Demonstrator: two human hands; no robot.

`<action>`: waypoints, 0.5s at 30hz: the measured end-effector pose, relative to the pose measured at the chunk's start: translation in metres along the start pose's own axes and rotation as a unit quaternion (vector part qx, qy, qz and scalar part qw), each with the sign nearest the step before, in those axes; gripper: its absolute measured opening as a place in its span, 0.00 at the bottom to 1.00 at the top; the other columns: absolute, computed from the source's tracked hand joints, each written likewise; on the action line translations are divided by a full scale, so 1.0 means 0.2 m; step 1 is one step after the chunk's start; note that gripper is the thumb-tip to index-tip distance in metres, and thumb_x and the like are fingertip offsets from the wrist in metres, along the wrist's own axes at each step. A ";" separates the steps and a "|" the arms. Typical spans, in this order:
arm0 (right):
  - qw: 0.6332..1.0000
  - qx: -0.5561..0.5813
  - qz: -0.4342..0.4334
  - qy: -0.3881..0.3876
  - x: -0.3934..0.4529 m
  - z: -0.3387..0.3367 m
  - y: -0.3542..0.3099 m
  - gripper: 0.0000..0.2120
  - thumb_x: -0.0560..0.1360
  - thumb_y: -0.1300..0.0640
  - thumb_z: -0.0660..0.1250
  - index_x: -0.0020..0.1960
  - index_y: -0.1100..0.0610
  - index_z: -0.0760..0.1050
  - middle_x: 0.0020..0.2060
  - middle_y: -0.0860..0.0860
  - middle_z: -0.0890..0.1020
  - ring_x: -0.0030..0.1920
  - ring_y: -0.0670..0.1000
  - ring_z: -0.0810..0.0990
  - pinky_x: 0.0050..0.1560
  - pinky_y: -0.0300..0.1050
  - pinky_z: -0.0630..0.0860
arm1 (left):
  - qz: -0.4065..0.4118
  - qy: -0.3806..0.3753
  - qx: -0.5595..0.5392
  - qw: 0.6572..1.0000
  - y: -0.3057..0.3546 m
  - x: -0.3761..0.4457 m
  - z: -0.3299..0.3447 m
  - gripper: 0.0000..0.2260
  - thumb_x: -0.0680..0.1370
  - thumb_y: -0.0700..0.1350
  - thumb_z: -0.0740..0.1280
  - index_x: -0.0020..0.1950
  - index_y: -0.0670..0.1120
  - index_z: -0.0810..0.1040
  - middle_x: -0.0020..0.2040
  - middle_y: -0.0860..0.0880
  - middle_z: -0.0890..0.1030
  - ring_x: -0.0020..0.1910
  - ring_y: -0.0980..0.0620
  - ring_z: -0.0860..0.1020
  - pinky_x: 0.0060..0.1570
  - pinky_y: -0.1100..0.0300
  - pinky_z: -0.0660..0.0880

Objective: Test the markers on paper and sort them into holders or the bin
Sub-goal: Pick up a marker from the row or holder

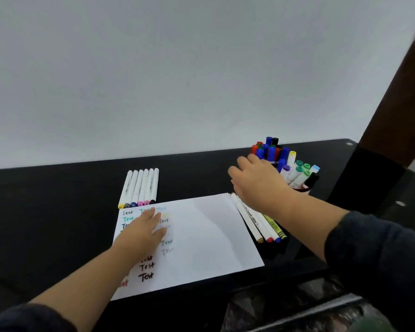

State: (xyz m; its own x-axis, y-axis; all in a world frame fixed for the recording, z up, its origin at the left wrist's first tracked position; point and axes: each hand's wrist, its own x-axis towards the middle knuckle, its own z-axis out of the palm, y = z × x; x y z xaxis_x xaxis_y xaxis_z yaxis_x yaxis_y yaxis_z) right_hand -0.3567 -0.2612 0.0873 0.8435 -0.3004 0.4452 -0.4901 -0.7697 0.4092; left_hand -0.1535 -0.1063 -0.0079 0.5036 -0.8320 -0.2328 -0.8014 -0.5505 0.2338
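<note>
**Reaching toward the marker holders**

Lying flat on the black table [58, 212], the white paper sheet scrawled with "Test" [201, 236] sits under the flat, open left hand [141, 233]. Six white markers [140, 186] lie beyond it. The right hand [256, 180], fingers spread, holding nothing, hovers beside marker-filled holders [295, 173]; four markers [259, 219] lie right of the paper.

Matt white paper sheet [209, 238], glossy black tabletop [58, 212] — smooth plastic marker barrels [141, 185], matt grey wall [177, 68]

Your left hand [141, 232] lies flat, fingers straight, on the white paper sheet [201, 236] marked with coloured "Test" words. Your right hand [254, 182] hovers open before the marker-filled holder [295, 173]. Six white markers [141, 186] lie side by side beyond the sheet.
</note>
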 end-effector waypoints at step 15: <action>0.991 0.043 -0.125 -0.036 0.43 0.37 -0.42 0.17 0.56 0.58 0.80 0.42 0.57 0.79 0.32 0.53 0.76 0.30 0.53 0.73 0.28 0.40 0.60 | -0.025 0.009 -0.065 0.998 -0.35 -0.04 -0.01 0.26 0.80 0.59 0.54 0.76 0.59 0.49 0.76 0.61 0.44 0.75 0.57 0.45 0.72 0.56 0.49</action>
State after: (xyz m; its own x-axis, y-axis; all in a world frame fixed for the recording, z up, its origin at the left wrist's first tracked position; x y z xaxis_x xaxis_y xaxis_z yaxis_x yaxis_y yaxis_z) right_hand -0.2278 -0.2640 0.0327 0.9513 -0.1320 0.2785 -0.2463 -0.8690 0.4292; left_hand -0.0999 -0.0612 -0.0201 0.5485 -0.8036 -0.2311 -0.7267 -0.5949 0.3436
